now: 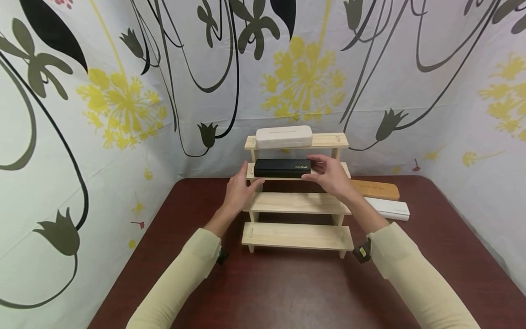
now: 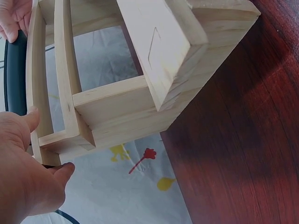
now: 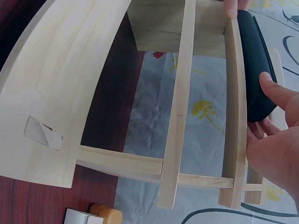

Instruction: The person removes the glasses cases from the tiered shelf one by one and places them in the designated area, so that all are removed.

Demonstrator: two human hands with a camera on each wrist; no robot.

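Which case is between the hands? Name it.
The black case, second shelf down. The cream one sits above; the orange one and white one, on the table.

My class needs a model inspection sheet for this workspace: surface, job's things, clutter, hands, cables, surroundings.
Surface: dark red-brown table with a glossy look.
Job's things: four-tier wooden stand; cream case on its top shelf; black case on the second shelf; orange case and white case on the table, right of the stand.
Clutter: nothing seen.
Hands: left hand holds the second shelf's left end; right hand grips the black case's right end.
Cables: nothing seen; the dark curves are printed on fabric.
Surroundings: flower-patterned sheet behind and at both sides.
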